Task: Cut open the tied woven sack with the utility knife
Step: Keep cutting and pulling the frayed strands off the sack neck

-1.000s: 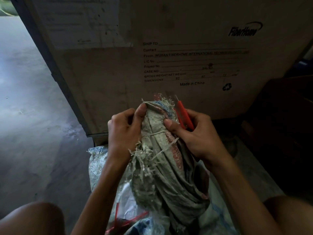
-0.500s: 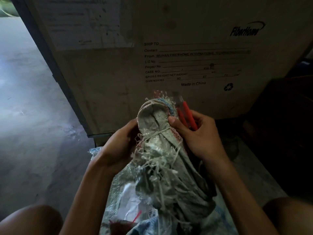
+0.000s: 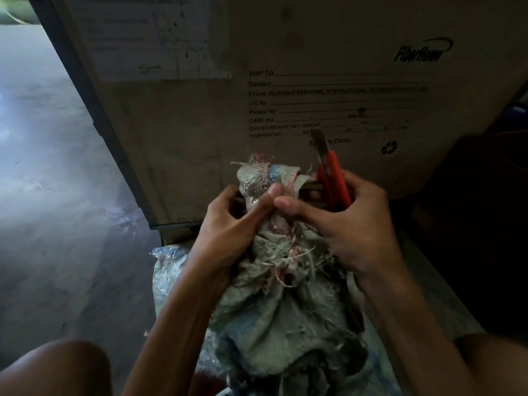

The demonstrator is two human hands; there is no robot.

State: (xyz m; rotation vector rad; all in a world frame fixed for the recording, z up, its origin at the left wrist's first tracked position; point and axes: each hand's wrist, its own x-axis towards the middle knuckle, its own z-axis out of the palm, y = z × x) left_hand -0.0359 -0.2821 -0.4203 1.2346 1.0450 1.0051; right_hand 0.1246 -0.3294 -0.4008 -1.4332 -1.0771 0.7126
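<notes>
A dim concrete floor (image 3: 57, 224) is seen on the left, and a large printed cardboard box (image 3: 285, 95) fills the far side. Near the middle, the woven sack (image 3: 285, 310) is held upright between bare knees, its bunched neck raised in front of the box. The neck is pinched by the left hand (image 3: 228, 224), thumb closed against the frayed fabric. The right hand (image 3: 351, 224) is pressed to the neck's right side, thumb touching the cloth, while the red utility knife (image 3: 333, 178) is clamped in its fingers, blade pointed up and away. Loose strands (image 3: 288, 261) hang below the hands; the tie itself seems hidden.
</notes>
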